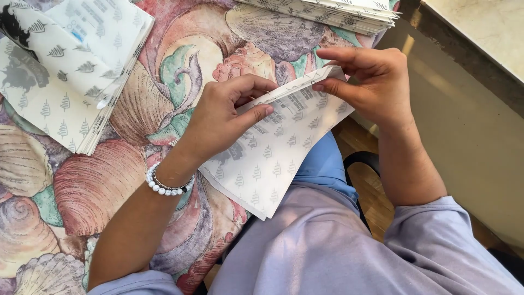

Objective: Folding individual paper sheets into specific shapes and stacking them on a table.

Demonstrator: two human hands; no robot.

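A counter (93, 180) draped in a shell-patterned cloth fills most of the view, and two stacks of the same printed paper are laid on it: one stack (65, 71) at the upper left, fanned at its edge, and another stack (338, 13) at the top edge. Between the two hands a paper sheet (267, 158), white with small grey tree marks, is held partly over the counter's edge and partly above the lap. Its long axis is set on a diagonal, from the lower left near the wrist up to the upper right, where its folded end is pointed.

The step in hand is judged to be a fold along the sheet's upper edge (a narrow flap is already turned over there). The left hand (224, 123) is closed on the sheet, with thumb and forefinger pinched at the flap's lower end; a white bead bracelet (166, 186) is worn at that wrist. The right hand (371, 79) is clamped on the upper corner, fingertips pressed together over the flap. A crease run firmly along the flap, with both ends kept aligned, seems to be called for next.
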